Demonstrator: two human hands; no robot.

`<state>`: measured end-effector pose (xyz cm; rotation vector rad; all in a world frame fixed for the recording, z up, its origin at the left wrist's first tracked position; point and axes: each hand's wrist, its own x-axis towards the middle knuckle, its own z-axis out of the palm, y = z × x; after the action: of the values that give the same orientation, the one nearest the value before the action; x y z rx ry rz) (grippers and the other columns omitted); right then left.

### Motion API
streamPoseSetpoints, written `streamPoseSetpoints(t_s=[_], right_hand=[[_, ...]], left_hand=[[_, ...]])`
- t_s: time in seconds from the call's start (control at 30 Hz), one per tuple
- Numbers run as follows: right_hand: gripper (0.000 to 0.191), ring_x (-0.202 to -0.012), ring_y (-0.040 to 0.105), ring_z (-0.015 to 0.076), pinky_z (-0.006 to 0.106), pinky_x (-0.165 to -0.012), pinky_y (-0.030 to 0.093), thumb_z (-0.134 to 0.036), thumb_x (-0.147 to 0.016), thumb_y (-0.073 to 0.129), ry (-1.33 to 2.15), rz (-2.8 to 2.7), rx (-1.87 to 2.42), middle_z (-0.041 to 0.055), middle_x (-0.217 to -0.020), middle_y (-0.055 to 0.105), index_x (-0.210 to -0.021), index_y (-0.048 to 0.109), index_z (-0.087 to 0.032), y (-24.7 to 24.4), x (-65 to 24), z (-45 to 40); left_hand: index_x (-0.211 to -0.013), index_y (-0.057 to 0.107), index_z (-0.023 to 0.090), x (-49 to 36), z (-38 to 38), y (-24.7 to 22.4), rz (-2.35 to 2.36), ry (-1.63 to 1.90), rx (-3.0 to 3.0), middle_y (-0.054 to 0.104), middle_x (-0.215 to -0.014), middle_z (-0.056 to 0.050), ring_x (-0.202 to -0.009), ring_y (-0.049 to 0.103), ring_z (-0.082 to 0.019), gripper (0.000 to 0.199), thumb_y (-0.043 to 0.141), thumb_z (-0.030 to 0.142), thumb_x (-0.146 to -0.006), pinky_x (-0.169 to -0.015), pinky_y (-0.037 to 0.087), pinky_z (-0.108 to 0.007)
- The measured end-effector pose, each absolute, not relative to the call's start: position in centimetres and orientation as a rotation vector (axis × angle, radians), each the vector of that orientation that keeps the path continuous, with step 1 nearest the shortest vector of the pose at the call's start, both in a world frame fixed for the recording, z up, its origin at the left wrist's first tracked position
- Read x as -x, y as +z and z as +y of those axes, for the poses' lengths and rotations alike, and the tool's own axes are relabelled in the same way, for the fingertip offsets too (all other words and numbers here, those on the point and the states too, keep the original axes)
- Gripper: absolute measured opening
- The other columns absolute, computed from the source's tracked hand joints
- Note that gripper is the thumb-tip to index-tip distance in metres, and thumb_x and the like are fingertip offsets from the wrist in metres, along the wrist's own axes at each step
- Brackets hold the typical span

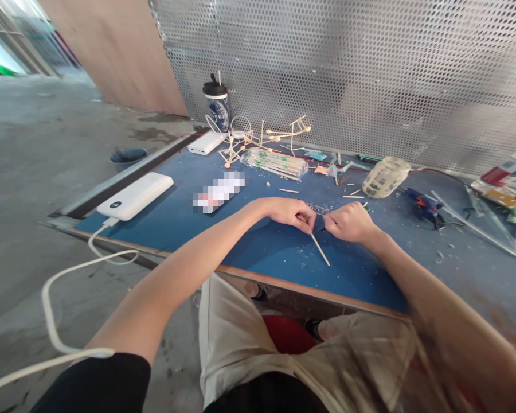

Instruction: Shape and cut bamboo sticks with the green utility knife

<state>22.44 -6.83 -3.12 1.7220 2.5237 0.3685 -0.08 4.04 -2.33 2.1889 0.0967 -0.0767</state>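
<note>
Pinched between the fingers of my left hand (293, 214) is a thin wooden stick (321, 250), its lower end slanting toward the table's front edge. My right hand (350, 222) is a closed fist just to the right, close to the left fingertips. A thin dark piece juts from that fist toward the stick, and a green bit shows behind the knuckles; the fist hides most of this tool, so its kind is unclear. Pale shavings (316, 207) lie on the blue tabletop (258, 246) around both hands.
Behind the hands are a stick model (275, 137) with blob joints and a bag of sticks (275, 163). To the right lie a translucent jar (386, 178), a blue glue gun (423, 203) and a clear set square (485, 223). A cabled white power bank (135, 196) rests left; a lidded cup (217, 106) stands behind.
</note>
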Motion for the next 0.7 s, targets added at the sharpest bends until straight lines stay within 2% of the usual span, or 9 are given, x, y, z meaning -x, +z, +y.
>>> streamPoseSetpoints(t_s=[0.37, 0.53, 0.7], right_hand=[[0.033, -0.1, 0.067, 0.0195, 0.04, -0.087, 0.058, -0.043, -0.099, 0.062, 0.359, 2.446, -1.616, 0.0075, -0.119, 0.068, -0.119, 0.065, -0.018, -3.7, -21.4, -7.0], [0.034, -0.1, 0.067, 0.0196, 0.04, -0.086, 0.059, -0.043, -0.098, 0.063, 0.372, 2.467, -1.645, 0.0075, -0.12, 0.067, -0.121, 0.065, -0.018, -3.9, -22.4, -6.5], [0.034, -0.101, 0.067, 0.0199, 0.041, -0.087, 0.059, -0.043, -0.098, 0.063, 0.38, 2.452, -1.709, 0.0077, -0.12, 0.067, -0.122, 0.064, -0.018, -3.8, -23.6, -6.3]], left_hand=[[-0.095, 0.073, 0.021, -0.2, 4.1, -2.9, 0.112, -0.045, -2.195, 0.074, -0.091, -0.003, -0.084, 0.065, -0.016, 0.022, 0.074, 0.041, -0.084, -0.078, 0.047, -0.029], [-0.095, 0.073, 0.021, -0.1, 4.1, -2.6, 0.093, -0.06, -2.198, 0.073, -0.091, -0.002, -0.082, 0.064, -0.015, 0.024, 0.072, 0.044, -0.087, -0.076, 0.046, -0.029], [-0.094, 0.073, 0.021, 0.0, 3.8, -2.2, 0.087, -0.068, -2.185, 0.075, -0.096, -0.004, -0.086, 0.065, -0.016, 0.024, 0.071, 0.044, -0.087, -0.081, 0.047, -0.031]])
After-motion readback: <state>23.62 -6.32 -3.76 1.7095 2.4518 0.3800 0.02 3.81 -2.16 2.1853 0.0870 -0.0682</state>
